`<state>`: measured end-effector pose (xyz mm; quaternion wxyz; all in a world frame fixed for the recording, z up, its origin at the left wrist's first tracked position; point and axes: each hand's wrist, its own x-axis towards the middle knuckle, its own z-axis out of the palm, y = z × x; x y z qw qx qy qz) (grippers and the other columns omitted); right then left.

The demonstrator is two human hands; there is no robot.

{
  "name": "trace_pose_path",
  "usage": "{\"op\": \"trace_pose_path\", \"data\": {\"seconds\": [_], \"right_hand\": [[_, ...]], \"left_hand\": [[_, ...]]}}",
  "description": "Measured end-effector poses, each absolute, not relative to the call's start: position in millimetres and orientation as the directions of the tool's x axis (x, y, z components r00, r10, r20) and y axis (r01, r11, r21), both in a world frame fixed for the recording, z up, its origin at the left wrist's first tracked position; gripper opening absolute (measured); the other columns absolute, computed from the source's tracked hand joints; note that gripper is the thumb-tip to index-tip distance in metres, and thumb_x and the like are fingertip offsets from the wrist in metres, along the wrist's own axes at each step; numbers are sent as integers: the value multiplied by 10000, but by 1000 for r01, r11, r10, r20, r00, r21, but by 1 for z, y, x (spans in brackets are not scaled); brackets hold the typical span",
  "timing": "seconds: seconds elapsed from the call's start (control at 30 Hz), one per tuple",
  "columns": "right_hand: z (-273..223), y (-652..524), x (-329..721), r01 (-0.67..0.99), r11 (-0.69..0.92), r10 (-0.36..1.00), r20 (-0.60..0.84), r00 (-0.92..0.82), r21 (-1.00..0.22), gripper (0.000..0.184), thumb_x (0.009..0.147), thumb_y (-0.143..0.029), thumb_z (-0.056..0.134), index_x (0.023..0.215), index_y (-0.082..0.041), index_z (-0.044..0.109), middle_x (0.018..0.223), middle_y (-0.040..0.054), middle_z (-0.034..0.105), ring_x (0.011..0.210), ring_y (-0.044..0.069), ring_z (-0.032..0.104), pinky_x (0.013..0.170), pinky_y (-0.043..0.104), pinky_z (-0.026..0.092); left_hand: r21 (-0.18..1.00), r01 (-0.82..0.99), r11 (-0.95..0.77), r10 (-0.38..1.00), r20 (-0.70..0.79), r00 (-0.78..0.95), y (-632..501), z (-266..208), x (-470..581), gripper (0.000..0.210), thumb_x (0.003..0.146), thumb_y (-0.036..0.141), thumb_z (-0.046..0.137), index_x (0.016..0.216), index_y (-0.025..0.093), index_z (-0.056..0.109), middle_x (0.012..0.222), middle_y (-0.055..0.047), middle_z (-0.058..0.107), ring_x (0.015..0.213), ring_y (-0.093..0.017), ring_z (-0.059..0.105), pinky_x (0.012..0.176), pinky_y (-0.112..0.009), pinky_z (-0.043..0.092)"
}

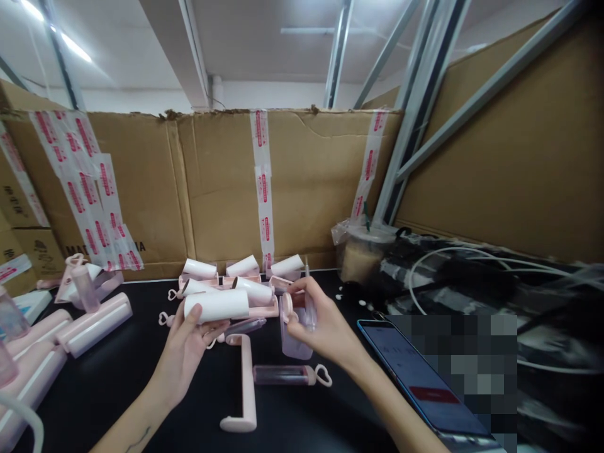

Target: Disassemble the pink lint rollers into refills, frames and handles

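Note:
My left hand (186, 346) is closed round a white lint roller roll (217, 306), which lies level across the fingers with the thumb on top. To its right, my right hand (321, 321) pinches a small round pink end cap (287, 306) between thumb and fingers. A clear lilac plastic container (295, 346) stands just behind and below that cap. On the black table below the hands are an empty pink roller frame (248, 377) and a clear tube handle (283, 375) with a heart-shaped loop (323, 375).
Behind my hands lie several pink frames and white rolls (199, 269). Pink and white rollers (97, 324) are at the left. A phone (419, 377) rests at the right, with a drink cup (363, 255) beyond it. A cardboard wall (221, 189) closes the back.

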<state>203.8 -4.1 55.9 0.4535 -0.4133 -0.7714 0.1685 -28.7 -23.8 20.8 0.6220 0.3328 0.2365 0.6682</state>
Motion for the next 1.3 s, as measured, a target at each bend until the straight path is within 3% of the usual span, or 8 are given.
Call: {"op": "trace_pose_path", "data": {"seconds": [0.17,0.33,0.43,0.53,0.63,0.93,1.1,1.3], "right_hand": [[58,9,221,788,431,875,418,-245,-440,241,705,-242,600,942,-223,644,903,58,699,847,277,651,747,379,478],[44,6,196,247,605,783,509,-357,-757,418,794,-359,594,1173,-190,537,1116,95,636,962,213,628,815,330,493],[45,1,191,172,599,771,506,-386,-782,372,762,-373,644,1070,-175,577,953,64,657,798,182,634,673,278,504],[58,-1,212,389,658,740,650,-174,-645,274,773,-348,629,982,-177,583,828,30,626,699,160,587,616,255,463],[71,2,237,645,633,629,770,-106,-429,217,770,-311,614,937,-178,578,810,33,613,689,166,571,646,266,448],[58,11,230,827,560,728,451,-517,45,263,670,-305,724,876,-197,602,942,89,626,839,239,590,696,319,450],[67,3,234,799,597,748,410,-521,-75,486,612,-577,708,904,-197,626,873,86,673,878,278,612,770,380,447],[63,-10,214,428,695,719,533,-447,-578,462,788,-454,608,1168,-197,551,1141,112,623,1032,247,586,882,368,444]], "left_hand": [[718,-690,-89,990,142,19,-26,22,-27,472,794,215,615,1239,226,456,1107,-71,633,1050,-265,593,942,-470,452],[804,-595,-10,977,136,166,-32,16,-15,497,791,251,626,1247,204,437,1127,-104,625,1035,-286,601,942,-472,435],[895,-442,-62,965,167,203,-31,7,-11,569,780,338,627,1278,225,377,1211,-114,559,1048,-263,582,935,-438,429],[971,59,-231,968,223,110,-29,-4,-11,666,659,407,709,1231,215,428,1080,-91,573,970,-250,575,887,-411,429],[795,549,-259,965,194,174,-34,-10,-12,510,678,496,639,1074,189,543,821,-32,558,839,-229,563,844,-378,415],[660,719,-216,958,0,288,-38,-9,-15,526,702,370,577,1157,172,400,721,34,550,671,-164,550,641,-255,403],[508,809,-294,939,-3,343,-41,6,-20,184,702,374,582,784,208,577,717,20,617,714,-176,570,640,-254,384],[457,598,-658,743,264,615,-49,36,-35,228,792,290,576,1010,302,643,847,19,665,735,-146,604,679,-248,418]]}}
